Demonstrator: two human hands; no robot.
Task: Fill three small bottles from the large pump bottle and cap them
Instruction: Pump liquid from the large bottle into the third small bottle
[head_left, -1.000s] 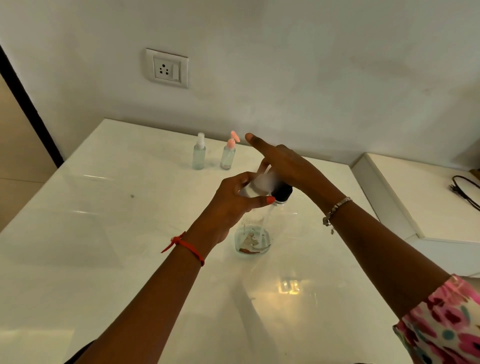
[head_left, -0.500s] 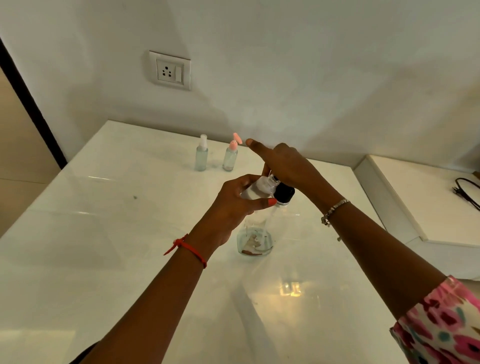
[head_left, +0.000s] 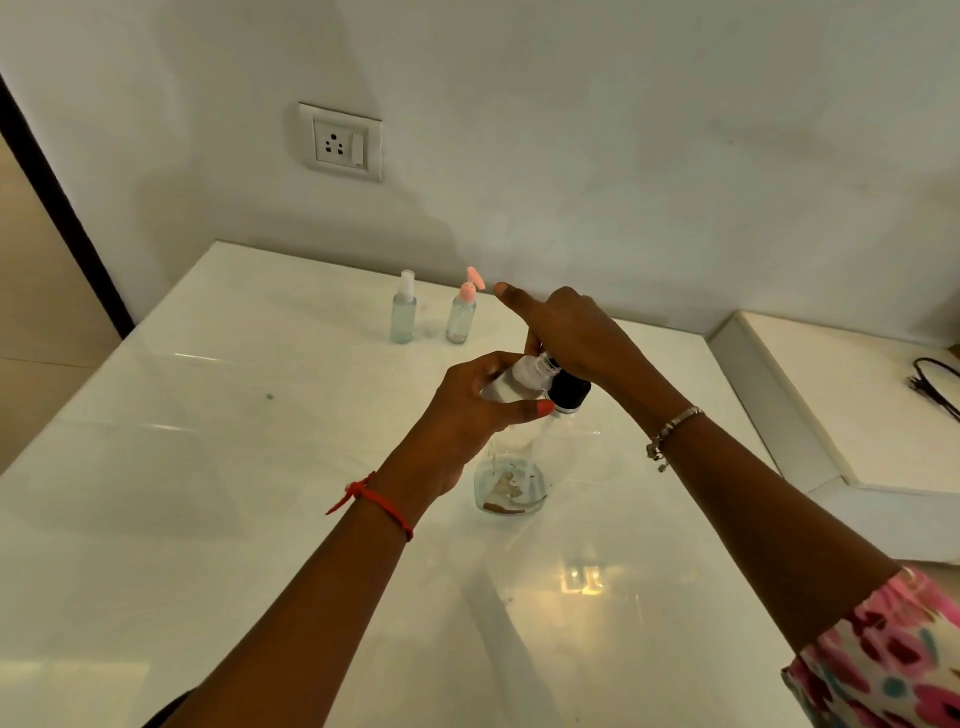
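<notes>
Gripping tilted small bottle (head_left: 519, 379) in curled left hand (head_left: 467, 415); right hand (head_left: 566, 332) clasps large pump bottle (head_left: 511, 486) top, forefinger straight.

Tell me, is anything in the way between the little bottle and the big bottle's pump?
No, nothing visible is in the way. The left hand holds the small bottle tilted, its neck right at the top of the large pump bottle, where the right hand covers the pump. The spout is hidden.
</notes>
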